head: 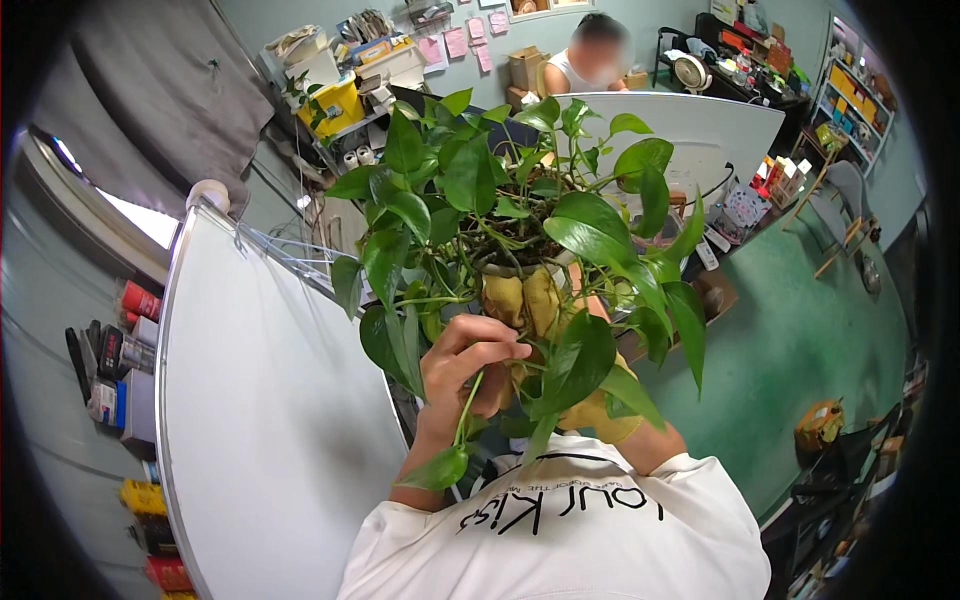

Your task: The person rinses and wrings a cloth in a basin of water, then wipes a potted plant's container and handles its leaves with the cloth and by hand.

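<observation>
A pothos plant (472,172) with broad green leaves fills the middle of the view, its roots showing above the rim of a lumpy yellow-brown pot (504,300). Just below the pot, my left hand (476,360) has its fingers curled and pinched on a thin green stem; a leaf (435,469) hangs beneath that hand. My right forearm (654,444) reaches up from the white sleeve, while leaves cover most or all of the hand, so its grip cannot be made out. A yellow surface (600,416) shows between the leaves near that forearm.
A large whiteboard (262,405) stands at the left, with boxes and supplies beyond it. Ahead, another person (592,56) sits behind a white panel (697,112). An open cardboard box (716,296) lies right of the plant. A chair (844,199) stands on the green floor (795,315).
</observation>
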Demonstrator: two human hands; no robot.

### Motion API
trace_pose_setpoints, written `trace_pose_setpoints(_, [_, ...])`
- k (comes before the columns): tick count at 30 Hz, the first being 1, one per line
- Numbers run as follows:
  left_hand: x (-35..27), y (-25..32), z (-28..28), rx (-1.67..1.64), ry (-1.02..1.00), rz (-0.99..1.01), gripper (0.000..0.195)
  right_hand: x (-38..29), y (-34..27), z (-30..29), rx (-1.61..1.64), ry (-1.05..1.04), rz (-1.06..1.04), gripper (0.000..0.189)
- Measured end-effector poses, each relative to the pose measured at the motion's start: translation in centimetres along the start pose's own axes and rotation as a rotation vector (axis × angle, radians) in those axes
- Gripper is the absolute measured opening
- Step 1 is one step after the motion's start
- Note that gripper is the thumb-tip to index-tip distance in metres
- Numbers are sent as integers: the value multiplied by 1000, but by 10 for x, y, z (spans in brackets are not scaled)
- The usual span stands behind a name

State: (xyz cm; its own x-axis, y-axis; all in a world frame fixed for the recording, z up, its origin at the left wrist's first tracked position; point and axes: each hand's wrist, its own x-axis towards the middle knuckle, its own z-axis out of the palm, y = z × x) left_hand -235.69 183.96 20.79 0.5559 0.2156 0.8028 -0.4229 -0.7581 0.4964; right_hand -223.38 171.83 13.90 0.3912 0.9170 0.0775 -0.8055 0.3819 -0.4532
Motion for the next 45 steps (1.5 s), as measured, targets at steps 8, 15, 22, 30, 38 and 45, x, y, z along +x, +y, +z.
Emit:
trace_pose_setpoints(8, [-6, 4, 6, 10, -89, -129, 31, 22, -4, 9, -269, -53, 0, 33])
trace_pose_setpoints(15, [-14, 4, 8, -100, -137, -170, 19, 16, -10, -2, -1215, -25, -268, 36])
trace_pose_setpoints(22, [-12, 6, 8, 62, -156, -122, 22, -1, -9, -12, -948, -44, -175, 35])
trace_pose_setpoints(30, [-15, -3, 15, 134, -73, -27, 35, -12, -12, 9, -1252, 52, -326, 34])
trace_pose_setpoints(38, [-10, 5, 14, 127, -55, -111, 46, -35, -10, 28, -1562, 110, -478, 33])
trace_pose_setpoints(45, [-15, -1, -2, 54, -179, -201, 22, -12, -21, 26, -1326, 174, -421, 33])
